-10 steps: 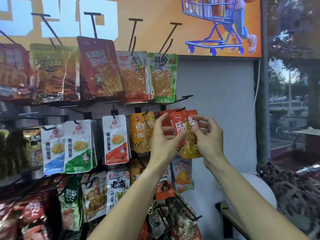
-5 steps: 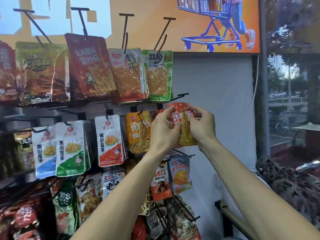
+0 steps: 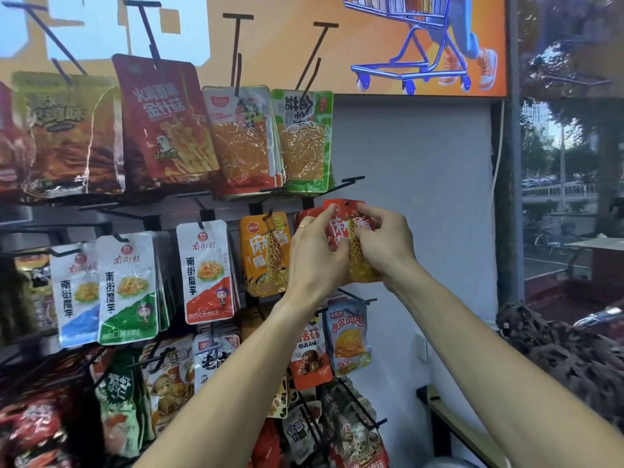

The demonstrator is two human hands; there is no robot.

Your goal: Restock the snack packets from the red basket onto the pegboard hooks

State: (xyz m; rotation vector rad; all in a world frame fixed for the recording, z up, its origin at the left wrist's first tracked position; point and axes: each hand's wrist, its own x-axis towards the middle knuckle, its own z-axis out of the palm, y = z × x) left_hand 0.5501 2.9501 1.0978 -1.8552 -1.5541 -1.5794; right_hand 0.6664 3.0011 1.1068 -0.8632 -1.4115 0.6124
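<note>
A red snack packet (image 3: 347, 228) with yellow contents is held up at the right end of the middle hook row. My left hand (image 3: 314, 258) pinches its left side, thumb and fingers on the top edge. My right hand (image 3: 385, 244) grips its right side and top. The packet's hang hole sits near the top, close to a black hook (image 3: 351, 180) that juts out just above. Another red packet (image 3: 305, 216) hangs partly hidden behind my left hand. The red basket is out of view.
An orange packet (image 3: 266, 255) hangs just left of my hands. White packets (image 3: 206, 271) fill hooks further left, larger bags (image 3: 304, 140) hang above, more packets (image 3: 347, 336) below. Empty T-shaped hooks (image 3: 324, 27) stick out at top. A white wall (image 3: 422, 197) lies right.
Both hands have closed in on the red packet and carried it slightly up toward the hook; my fingers now cover more of its top edge.
</note>
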